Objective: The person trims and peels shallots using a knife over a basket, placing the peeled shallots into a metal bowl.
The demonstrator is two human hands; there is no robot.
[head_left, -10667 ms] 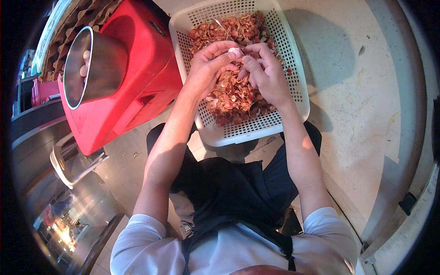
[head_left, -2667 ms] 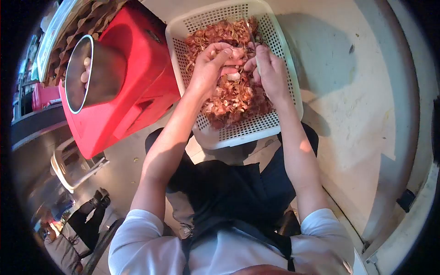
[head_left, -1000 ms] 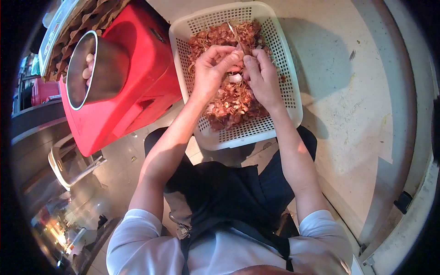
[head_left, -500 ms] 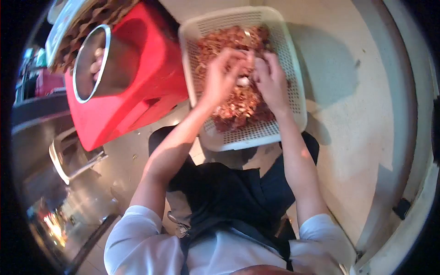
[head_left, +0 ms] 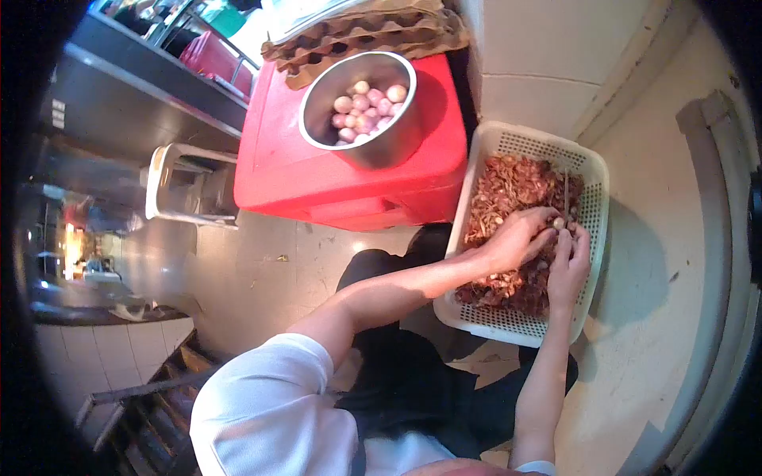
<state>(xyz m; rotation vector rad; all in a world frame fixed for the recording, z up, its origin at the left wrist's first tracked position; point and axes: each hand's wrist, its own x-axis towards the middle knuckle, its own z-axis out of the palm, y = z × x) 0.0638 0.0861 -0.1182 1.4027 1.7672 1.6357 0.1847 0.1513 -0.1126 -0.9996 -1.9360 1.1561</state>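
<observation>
Over the white perforated basket [head_left: 601, 238], my two hands meet with their fingertips close together. My left hand [head_left: 520, 238] is closed, pinching a small pale shallot [head_left: 559, 224]. Right beside it, my right hand [head_left: 570, 258] is also closed, its fingers at the bulb. A thin knife [head_left: 567, 193] points away from the fingertips and seems to be in the right hand; its handle is hidden. Reddish-brown shallots and loose skins [head_left: 508, 186] fill much of the basket beneath. A steel pot [head_left: 373, 157] holds several peeled pinkish shallots [head_left: 361, 111].
The pot stands on a red box [head_left: 278, 170] left of the basket, with brown egg trays [head_left: 357, 40] behind it. A white stool [head_left: 155, 182] stands farther left. A pale wall [head_left: 667, 174] runs along the right side.
My view has swung left, so the basket sits farther right and the pot's contents show. Both hands stay together above the basket, and the small bulb remains between the fingertips.
</observation>
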